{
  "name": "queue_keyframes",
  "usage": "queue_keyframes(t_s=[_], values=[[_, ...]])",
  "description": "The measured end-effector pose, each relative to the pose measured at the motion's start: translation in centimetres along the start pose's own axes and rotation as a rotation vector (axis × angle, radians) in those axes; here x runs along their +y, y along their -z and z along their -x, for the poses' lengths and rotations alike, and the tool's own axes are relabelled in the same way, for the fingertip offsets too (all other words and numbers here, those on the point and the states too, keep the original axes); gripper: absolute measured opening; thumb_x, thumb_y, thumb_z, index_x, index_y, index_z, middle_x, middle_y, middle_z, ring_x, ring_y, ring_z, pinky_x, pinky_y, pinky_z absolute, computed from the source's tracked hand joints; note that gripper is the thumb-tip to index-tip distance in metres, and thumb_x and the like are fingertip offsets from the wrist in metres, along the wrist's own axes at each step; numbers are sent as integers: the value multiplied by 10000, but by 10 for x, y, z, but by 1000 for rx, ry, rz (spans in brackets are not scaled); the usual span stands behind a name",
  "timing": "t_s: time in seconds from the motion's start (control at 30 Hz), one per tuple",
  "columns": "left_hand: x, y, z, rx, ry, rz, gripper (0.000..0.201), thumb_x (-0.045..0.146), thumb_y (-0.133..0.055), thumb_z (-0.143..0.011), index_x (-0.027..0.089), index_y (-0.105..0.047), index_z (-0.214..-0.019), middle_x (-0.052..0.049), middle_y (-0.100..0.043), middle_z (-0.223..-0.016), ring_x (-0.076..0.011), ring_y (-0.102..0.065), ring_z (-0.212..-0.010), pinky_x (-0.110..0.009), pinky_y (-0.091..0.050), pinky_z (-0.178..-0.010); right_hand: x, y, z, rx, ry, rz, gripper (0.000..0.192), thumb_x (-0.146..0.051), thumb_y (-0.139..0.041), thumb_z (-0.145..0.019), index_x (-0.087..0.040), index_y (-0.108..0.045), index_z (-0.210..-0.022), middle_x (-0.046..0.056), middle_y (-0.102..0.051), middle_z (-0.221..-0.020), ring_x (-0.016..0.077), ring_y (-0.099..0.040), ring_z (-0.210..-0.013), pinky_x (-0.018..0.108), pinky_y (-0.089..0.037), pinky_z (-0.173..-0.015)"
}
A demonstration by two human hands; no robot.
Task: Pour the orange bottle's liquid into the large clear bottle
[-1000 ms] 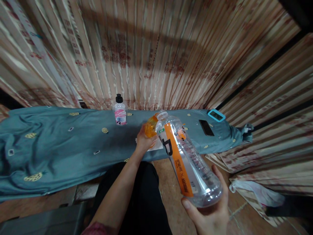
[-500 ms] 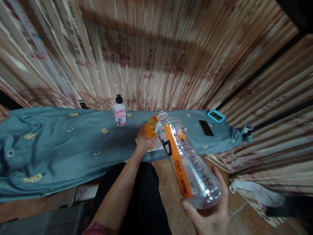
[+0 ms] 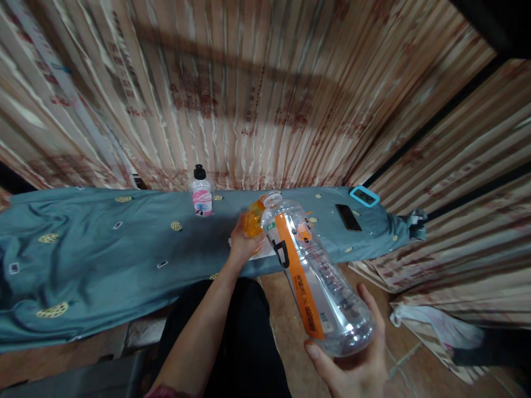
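Clear bottle [image 3: 315, 271] (tilted) fronts phone [image 3: 348, 217], timer [image 3: 364, 195].

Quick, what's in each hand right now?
Left hand: closed on an orange bottle.
Right hand: holding the clear plastic bottle by its base.

Clear glossy plastic bottle [image 3: 315, 271]; matt teal cloth [image 3: 103, 254]; striped fabric curtain [image 3: 257, 94].

A single head-worn camera looks forward and down from above the person's lap. It sits close to the raised right hand [image 3: 357, 365] at bottom right, farther from the left hand [image 3: 239, 246] at the cloth-covered surface [image 3: 103, 254], and faces a striped curtain [image 3: 257, 94] behind.
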State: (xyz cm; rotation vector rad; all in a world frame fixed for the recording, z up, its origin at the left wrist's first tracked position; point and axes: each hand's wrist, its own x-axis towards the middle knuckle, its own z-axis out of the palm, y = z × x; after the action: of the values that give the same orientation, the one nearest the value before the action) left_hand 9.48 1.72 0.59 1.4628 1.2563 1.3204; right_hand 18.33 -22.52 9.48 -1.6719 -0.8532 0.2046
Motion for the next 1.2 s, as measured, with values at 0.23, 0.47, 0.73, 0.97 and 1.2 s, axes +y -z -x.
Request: queue_keyframes(t_s=[0.23,0.47,0.73,0.97,1.2], values=[[0,1,0,3,-1,24,411,211,-738,-631,236,-588,-1013,-1,-744,-966,-213,-720,-867,-325,-579,-779,-2,-2,0,27,16,44,1105,-643,-822,-603,-184,-378,-1505,159,-384,-1560,323,-484,-1319,407,-513,-933],[5,2,1,10,-19,16,430,252,-780,-641,232,-606,-1034,-14,-754,-977,-232,-728,-876,-349,-588,-791,-2,-3,2,-6,-50,-7,1082,-628,-806,-630,-215,-339,-1515,156,-436,-1507,357,-446,-1366,519,-432,-1066],[9,3,1,8,-28,17,390,222,-767,-657,227,-597,-1007,-10,-762,-998,-212,-737,-896,-320,-599,-781,4,-2,1,-13,-8,-6,1077,-560,-838,-614,-218,-357,-1515,145,-339,-1588,360,-438,-1367,383,-546,-837],[10,3,1,17,-16,77,389,247,-764,-650,222,-601,-1002,-21,-764,-992,-221,-740,-899,-340,-604,-804,-6,-7,5,-9,-95,-41,1101,-600,-819,-632,-223,-311,-1533,146,-312,-1606,358,-444,-1352,370,-541,-800],[7,3,2,17,-13,114,338,292,-723,-675,222,-596,-980,-22,-758,-990,-227,-735,-910,-357,-593,-833,-9,-10,4,6,-134,-85,1065,-572,-823,-637,-217,-328,-1511,160,-285,-1613,459,-290,-1460,662,-283,-1172]])
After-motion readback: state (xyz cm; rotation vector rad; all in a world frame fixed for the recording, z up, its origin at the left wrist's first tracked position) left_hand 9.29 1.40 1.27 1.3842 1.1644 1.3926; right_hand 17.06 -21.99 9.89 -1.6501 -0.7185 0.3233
